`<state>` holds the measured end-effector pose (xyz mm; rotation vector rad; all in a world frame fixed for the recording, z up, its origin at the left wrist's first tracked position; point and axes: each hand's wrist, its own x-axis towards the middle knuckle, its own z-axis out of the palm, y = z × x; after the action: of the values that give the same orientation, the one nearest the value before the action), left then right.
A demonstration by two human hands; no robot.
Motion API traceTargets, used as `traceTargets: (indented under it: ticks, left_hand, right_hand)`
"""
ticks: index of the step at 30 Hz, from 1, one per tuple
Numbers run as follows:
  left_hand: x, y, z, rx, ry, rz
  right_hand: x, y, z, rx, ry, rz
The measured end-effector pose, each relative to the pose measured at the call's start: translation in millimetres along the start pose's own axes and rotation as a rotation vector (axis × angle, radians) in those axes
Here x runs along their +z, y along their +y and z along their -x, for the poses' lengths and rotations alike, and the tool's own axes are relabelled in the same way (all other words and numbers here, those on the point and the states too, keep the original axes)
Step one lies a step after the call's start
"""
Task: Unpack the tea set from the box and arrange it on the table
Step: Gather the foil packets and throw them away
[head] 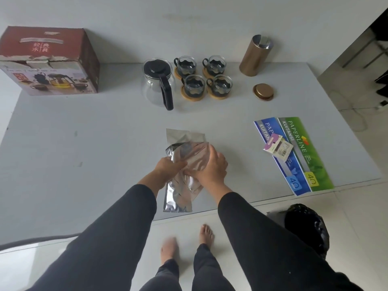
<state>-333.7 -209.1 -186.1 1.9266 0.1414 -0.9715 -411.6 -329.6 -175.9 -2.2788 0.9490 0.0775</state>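
Both hands grip a silver foil bag [184, 156] at the near middle of the grey surface [84, 143]: the left hand [169, 166] and the right hand [210, 164] are closed on it. Behind stand the glass teapot [157, 82] and four cups [206, 77] on coasters; the box [48, 61] sits far left

Box [49, 61]: red-brown carton, printed tea-set photo on its front, upright at upper left of frame, top edge torn. Glass teapot [159, 85], black lid and handle, upright at upper centre. Just right of it, four glass cups [204, 77] in black holders on round wooden coasters, two rows.
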Motion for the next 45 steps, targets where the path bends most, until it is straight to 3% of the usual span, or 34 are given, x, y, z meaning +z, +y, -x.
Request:
traceTargets:
  ticks: [5,11,19,25,34,40,45]
  left_hand:
    - [-6,-4,-3,-0.002,-0.071,0.096]
    - [-11,-2,-5,0.010,-0.159,0.174]
    - [5,27,-4,0.044,-0.157,0.034]
    - [44,72,7,0.137,-0.262,0.023]
    - [207,134,52,0.295,-0.431,-0.057]
    - [367,127,105,0.324,-0.487,-0.135]
    - [473,103,130,0.249,-0.519,-0.202]
  right_hand:
    - [0,-2,4,0.002,-0.012,-0.209]
    - [-14,-10,-2,0.178,-0.154,-0.423]
    - [-37,3,-6,0.174,-0.089,-0.572]
    - [-86,25,-8,0.165,0.057,-0.620]
    - [-209,144,22,0.190,0.303,-0.715]
    - [-281,279,63,0.300,0.419,-0.724]
    - [-307,373,89,0.433,0.442,-0.762]
